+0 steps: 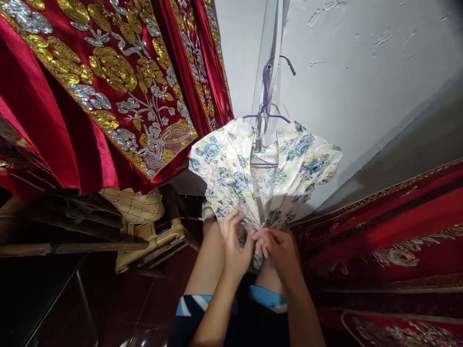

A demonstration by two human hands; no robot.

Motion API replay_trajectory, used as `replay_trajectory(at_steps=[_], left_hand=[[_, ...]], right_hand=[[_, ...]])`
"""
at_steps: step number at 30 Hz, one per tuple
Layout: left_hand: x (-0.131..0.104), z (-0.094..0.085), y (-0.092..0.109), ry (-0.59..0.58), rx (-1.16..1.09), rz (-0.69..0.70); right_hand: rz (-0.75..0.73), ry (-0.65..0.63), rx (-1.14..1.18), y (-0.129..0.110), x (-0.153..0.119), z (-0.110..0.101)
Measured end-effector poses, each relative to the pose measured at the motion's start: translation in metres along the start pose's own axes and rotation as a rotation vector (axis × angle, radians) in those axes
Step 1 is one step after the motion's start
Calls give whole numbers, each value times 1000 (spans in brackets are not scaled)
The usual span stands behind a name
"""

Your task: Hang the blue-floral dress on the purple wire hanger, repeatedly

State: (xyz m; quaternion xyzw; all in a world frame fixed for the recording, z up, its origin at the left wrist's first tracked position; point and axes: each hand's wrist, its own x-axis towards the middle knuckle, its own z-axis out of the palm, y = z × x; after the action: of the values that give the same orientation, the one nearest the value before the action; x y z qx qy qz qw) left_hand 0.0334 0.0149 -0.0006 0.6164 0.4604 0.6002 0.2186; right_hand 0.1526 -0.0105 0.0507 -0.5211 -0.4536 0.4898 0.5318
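Observation:
A white blouse (231, 166) with blue and yellow flowers hangs by its shoulders from a purple wire hanger (266, 96). Its front lies parted at the neck, and the two edges meet lower down, at my hands. My right hand (277, 243) pinches the front edge at that meeting point. Close beside it, my left hand (235, 241) has its thumb at the same edge and its fingers curled over the cloth, slightly blurred. Whatever small fastening lies between the fingertips is hidden. Below the hands, the blouse's lower part drops between my knees.
Red garments (119, 86) with gold and silver embroidery hang at the left. A pale wall (347, 82) stands behind the hanger. Low at the left is a wooden chair (155, 246) with a cream quilted bag (139, 205). Red embroidered cloth (394, 255) lines the right side.

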Motion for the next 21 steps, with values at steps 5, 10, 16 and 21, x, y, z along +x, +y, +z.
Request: replay_trajectory(at_steps=[5, 10, 16, 21], left_hand=[[3, 3, 10, -292, -159, -60], [14, 4, 6, -398, -1, -32], [26, 8, -1, -656, 295, 67], [79, -10, 20, -690, 250, 157]], right_hand=[[54, -163, -116, -20, 13, 4], [-35, -148, -70, -76, 54, -6], [-286, -22, 137, -170, 112, -9], [-378, -56, 159, -165, 114, -1]])
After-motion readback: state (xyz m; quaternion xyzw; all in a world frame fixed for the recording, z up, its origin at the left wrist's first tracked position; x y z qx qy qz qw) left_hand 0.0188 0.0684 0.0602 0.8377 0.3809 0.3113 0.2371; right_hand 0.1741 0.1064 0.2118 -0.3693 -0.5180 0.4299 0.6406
